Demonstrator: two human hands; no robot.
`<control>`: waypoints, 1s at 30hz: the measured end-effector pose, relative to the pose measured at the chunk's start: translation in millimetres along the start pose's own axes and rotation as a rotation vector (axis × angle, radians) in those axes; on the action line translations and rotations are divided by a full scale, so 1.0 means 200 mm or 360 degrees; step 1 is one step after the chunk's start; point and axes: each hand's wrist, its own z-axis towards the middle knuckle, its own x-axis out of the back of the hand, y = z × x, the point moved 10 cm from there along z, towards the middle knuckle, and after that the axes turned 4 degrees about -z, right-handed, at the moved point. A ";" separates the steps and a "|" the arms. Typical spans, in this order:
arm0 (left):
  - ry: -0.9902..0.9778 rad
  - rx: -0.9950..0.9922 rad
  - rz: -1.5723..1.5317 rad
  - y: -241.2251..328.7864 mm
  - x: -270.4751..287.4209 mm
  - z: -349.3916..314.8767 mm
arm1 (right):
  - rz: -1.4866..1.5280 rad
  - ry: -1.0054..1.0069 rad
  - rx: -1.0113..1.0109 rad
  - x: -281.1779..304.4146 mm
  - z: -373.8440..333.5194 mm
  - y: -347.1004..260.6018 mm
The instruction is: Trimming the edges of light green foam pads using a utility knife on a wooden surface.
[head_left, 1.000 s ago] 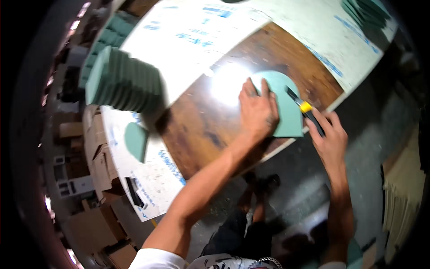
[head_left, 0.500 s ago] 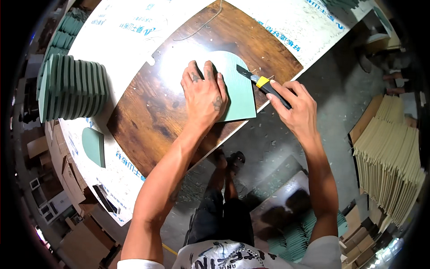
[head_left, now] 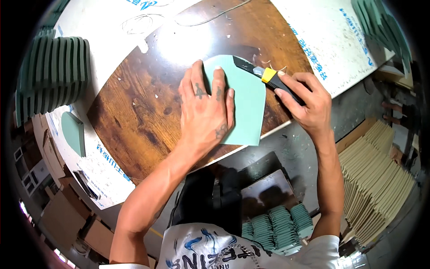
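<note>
A pale green panel (head_left: 246, 114) with a rounded far end and a straight near edge lies flat on a dark brown wood-grain board (head_left: 134, 107). My left hand (head_left: 204, 107) rests palm down on the panel's left part, its fingers stretched out and slightly apart. In my right hand (head_left: 311, 101) is a black and yellow utility knife (head_left: 269, 75), gripped by its handle. Its dark blade is extended and points left, lying along the panel's curved far right edge. Thin curled shavings sit beside the blade.
Stacked thick green panels (head_left: 53, 74) stand at the left, near a small green offcut (head_left: 73, 133). More green pieces (head_left: 380, 27) lie at the far right. A cord (head_left: 215, 19) crosses the board's far end. Below the table are green stacks (head_left: 273, 226) and beige sheets (head_left: 376, 179).
The view has shifted. The knife blade has come further up the panel's curved edge, toward its rounded top. My left hand still presses on the panel.
</note>
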 end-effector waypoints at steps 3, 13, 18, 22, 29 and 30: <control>-0.0081 -0.0221 -0.0160 0.07 -0.05 -0.01 | -0.0056 -0.0035 0.0084 -0.02 0.10 0.07; -0.0217 -0.0182 0.0197 -0.07 -0.07 0.20 | 0.0563 0.0128 -0.1101 0.07 -0.54 0.34; -0.0572 0.0061 0.0033 0.12 -0.15 0.05 | 0.1601 0.0388 -0.1576 -0.06 -0.73 0.27; -0.0626 -0.0078 0.0083 0.17 -0.18 0.00 | 0.1812 0.0307 -0.1612 -0.07 -0.78 0.27; -0.0442 -0.0018 -0.0227 0.19 -0.11 -0.01 | 0.0615 0.0036 -0.0859 0.15 -0.58 0.25; -0.0125 0.0022 -0.0301 0.13 -0.05 0.02 | 0.0567 -0.0060 -0.0797 0.13 -0.56 0.20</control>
